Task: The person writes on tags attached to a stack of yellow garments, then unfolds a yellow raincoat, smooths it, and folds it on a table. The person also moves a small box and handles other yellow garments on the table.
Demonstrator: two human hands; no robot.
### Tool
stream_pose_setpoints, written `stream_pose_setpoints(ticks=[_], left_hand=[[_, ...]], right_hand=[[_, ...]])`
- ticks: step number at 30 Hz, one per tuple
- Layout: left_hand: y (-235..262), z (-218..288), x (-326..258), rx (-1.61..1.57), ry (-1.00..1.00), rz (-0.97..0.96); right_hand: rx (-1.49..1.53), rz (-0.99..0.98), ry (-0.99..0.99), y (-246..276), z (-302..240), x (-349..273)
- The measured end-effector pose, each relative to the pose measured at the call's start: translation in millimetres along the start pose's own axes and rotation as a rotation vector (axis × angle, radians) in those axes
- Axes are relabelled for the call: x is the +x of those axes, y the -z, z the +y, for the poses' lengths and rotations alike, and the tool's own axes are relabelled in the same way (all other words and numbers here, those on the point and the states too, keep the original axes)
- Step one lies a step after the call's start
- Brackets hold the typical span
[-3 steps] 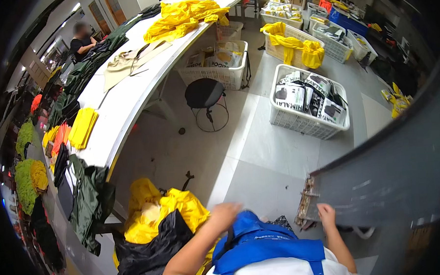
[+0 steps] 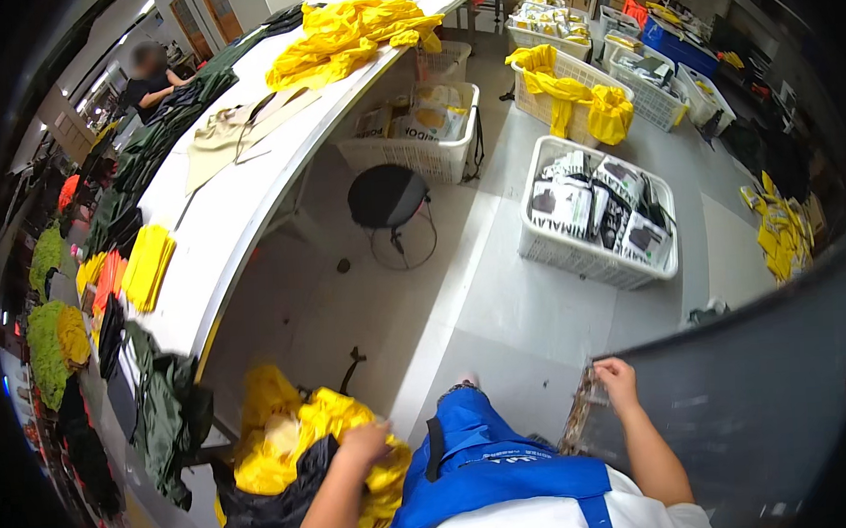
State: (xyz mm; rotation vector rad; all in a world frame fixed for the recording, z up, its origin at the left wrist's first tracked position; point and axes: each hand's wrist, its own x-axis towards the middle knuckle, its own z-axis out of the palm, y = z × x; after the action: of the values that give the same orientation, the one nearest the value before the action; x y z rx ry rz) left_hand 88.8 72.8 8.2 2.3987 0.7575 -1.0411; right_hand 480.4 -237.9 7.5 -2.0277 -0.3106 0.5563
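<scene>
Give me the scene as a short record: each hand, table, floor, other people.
Left hand: at the yellow cloth; grip unclear
Right hand: at the worn edge of a dark grey board; grip unclear
White table: yellow heap, beige cloth
Floor: black stool; to its right, a white crate of packets
Other people: one person, beyond the table

Ceiling lights [image 2: 146, 7] glowed as shadow darkened the floor [image 2: 282, 280] beside a bright white worktable [image 2: 223, 218], bowed by fisheye distortion.
</scene>
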Motion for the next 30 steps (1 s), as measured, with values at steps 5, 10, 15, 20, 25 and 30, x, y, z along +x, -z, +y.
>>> stream_pose_setpoints(ticks=[5, 10, 15, 20, 25, 30], left_hand=[[215.6, -53.8, 127.5, 0.063, 0.312, -0.004], [444.8, 48.0, 326.1, 0.033, -0.212, 0.359], [659.3, 102.9, 444.2, -0.251, -0.558, 0.475], [758.0, 27.4, 541.1, 0.301, 0.173, 0.123], [902.3, 19.5, 660.3, 0.091, 0.117, 0.120], [1085.2, 115.1, 814.5, 0.009, -0.222, 0.226]], right_hand=[[0.156, 0.062, 0.014, -45.0, -71.7, 261.9], [0.110, 0.243, -0.219, -24.1, -8.9, 380.4], [0.041, 0.398, -0.088, 34.6, 15.3, 583.6], [0.168, 0.332, -0.106, 18.3, -158.8, 841.1], [0.196, 0.323, -0.178, -2.4, -249.4, 996.6], [-0.157, 0.419, -0.178, 41.0, -112.8, 1081.6]])
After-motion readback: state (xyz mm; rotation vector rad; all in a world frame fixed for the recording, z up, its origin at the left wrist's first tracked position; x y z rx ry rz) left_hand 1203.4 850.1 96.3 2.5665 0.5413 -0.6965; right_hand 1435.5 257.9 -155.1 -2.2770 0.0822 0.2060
